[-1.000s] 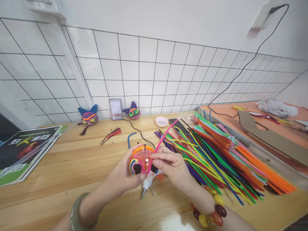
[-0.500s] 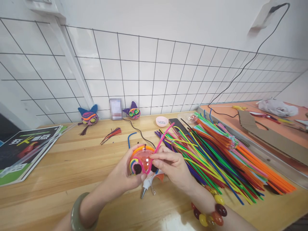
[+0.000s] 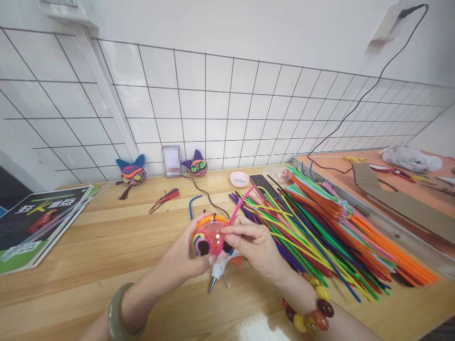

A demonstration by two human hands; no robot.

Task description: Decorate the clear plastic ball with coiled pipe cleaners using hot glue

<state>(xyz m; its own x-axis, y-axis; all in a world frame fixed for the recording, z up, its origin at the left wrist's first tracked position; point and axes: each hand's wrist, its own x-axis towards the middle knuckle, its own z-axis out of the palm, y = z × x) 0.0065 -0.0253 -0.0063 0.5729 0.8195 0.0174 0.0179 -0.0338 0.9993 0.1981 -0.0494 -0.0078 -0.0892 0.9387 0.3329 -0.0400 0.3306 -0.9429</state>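
Clear ball: between both hands above the worktop, with coloured bands curled at its left side and an orange one over its top; its smooth shell could turn under uneven pressure.
Left hand: at the ball's left side, fingers curved around it, thumb pressed in by the low bend of the pink strip; if that thumb slid, the bend would probably lift or skew.
Right hand: at the ball's right side, thumb and forefinger pinching the pink strip; too strong a pull here could drag the whole curve out of line.
Pink strip: dips in a V across the ball's front, its free end rising to the upper right (quite a long tail, so it might snag on the loose pile).
Black pads: low on the ball's front, one on each side of the V; a knock from a fingertip might shift them, if they are only lightly fixed.
Glue gun: just below the ball and partly hidden by it, metal nozzle towards the wearer; if hot (I cannot tell), it could burn a wrist or mark the shell.
Pipe cleaners: spread to the ball's right, near the right forearm, which could sweep some of them askew.
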